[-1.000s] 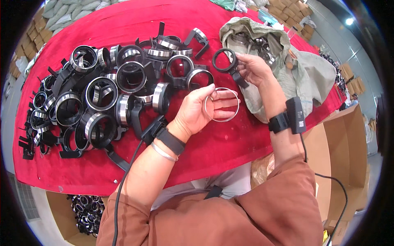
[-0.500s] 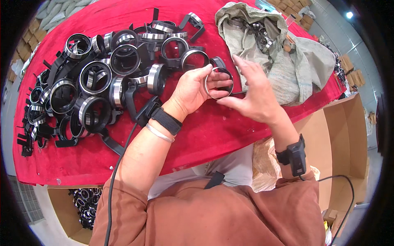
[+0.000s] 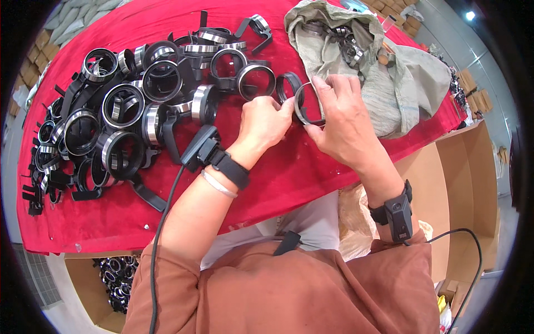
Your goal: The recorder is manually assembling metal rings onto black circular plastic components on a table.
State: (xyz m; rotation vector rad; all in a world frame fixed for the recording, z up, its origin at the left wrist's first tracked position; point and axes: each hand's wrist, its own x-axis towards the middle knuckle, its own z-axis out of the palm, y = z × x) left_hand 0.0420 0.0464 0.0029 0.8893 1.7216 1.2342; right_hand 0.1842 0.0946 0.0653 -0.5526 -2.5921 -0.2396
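Observation:
Between my hands a black and silver metal ring (image 3: 298, 109) is tilted above the red cloth. My right hand (image 3: 347, 119) grips its right side, with thumb below and fingers above. My left hand (image 3: 261, 125) is closed, its fingers curled and its thumb tip close by the ring's left rim. Whether it touches the ring or pinches something small, I cannot tell. Just behind the left fingertips a dark ring (image 3: 286, 84) stands on the cloth, and a silver-edged ring (image 3: 256, 82) lies to its left.
Many black and silver rings with strap-like arms (image 3: 123, 106) are heaped on the red-covered table (image 3: 267, 183) at left. An open woven sack (image 3: 384, 106) holding metal parts lies at back right. Cardboard boxes stand below, one right (image 3: 467, 195), one with rings at lower left (image 3: 83, 284).
My left fingers have come out of the ring's opening and curled closed. My right hand, open before, has closed on the ring's right side. The view has shifted slightly.

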